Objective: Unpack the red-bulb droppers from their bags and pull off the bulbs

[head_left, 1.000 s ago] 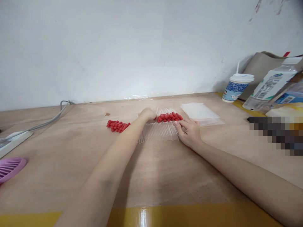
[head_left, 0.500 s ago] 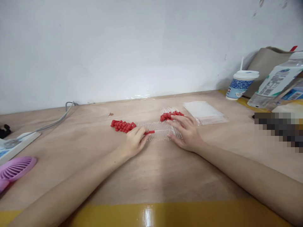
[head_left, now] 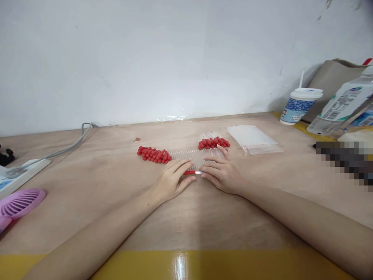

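Note:
My left hand [head_left: 171, 181] has its thumb and fingers closed around the red rubber bulb of a dropper [head_left: 190, 172]. At the dropper's clear tube is my right hand [head_left: 223, 175], its thumb and fingertips gripping that end; its index finger is raised towards the back. The dropper lies level at the near edge of a row of clear glass tubes [head_left: 196, 156], partly covered by my hands. A heap of red rubber bulbs [head_left: 154, 154] sits left of the row. Behind it are several red-bulbed droppers [head_left: 214, 142] with clear stems pointing to the wall.
Clear plastic bags [head_left: 253, 138] are stacked at the back right. Beyond stand a lidded paper cup [head_left: 300, 107] with a straw and a tilted plastic bottle [head_left: 339, 103]. To the left are a pink fan [head_left: 21, 206], a power strip [head_left: 26, 175] and its grey cable [head_left: 70, 149].
The dropper has come nearer to me, to the row's near edge. My right hand has moved left and nearer, from beside the rear droppers onto the tube end.

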Motion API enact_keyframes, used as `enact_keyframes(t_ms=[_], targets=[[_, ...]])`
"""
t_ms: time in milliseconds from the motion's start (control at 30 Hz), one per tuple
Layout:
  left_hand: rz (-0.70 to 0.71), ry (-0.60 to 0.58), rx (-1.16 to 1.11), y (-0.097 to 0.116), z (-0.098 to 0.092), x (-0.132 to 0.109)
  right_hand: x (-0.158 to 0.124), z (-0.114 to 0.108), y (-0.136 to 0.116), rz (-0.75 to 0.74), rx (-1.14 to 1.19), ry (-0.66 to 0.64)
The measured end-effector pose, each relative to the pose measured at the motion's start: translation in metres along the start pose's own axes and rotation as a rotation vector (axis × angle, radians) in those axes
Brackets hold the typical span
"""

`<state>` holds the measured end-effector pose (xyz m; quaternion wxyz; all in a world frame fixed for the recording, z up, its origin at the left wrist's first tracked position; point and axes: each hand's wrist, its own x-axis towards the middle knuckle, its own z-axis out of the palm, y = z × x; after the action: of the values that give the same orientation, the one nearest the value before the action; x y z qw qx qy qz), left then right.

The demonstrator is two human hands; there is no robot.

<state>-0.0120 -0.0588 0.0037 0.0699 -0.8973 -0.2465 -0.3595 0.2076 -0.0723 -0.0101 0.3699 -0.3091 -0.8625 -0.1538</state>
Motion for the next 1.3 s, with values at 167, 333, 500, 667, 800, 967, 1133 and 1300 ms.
enact_keyframes(t_ms=[167, 333, 500, 667, 800, 967, 1133, 1300], targets=[[0.143, -0.005, 0.055, -0.001, 0.007, 0.005, 0.003, -0.002, -0.003, -0.005, 0.009, -0.010], [0.170, 0.029, 0.057, 0.001, 0.009, 0.004, 0.005, 0.001, -0.004, -0.028, 0.052, 0.000], [0.178, 0.025, 0.068, 0.003, 0.009, 0.004, 0.001, 0.009, -0.002, -0.070, 0.158, 0.000], [0.247, 0.015, 0.111, 0.004, 0.006, 0.007, 0.002, 0.006, -0.004, -0.121, 0.140, 0.048], [0.292, -0.041, 0.125, 0.005, 0.002, 0.009, 0.004, -0.001, -0.007, -0.165, 0.085, 0.044], [0.305, -0.067, 0.103, 0.005, -0.001, 0.009, 0.004, -0.005, -0.008, -0.207, 0.055, 0.024], [0.299, -0.078, 0.094, 0.006, -0.002, 0.009, 0.004, -0.006, -0.008, -0.222, 0.050, 0.011], [0.287, -0.076, 0.069, 0.007, -0.001, 0.008, 0.005, -0.006, -0.007, -0.228, 0.046, 0.003]])
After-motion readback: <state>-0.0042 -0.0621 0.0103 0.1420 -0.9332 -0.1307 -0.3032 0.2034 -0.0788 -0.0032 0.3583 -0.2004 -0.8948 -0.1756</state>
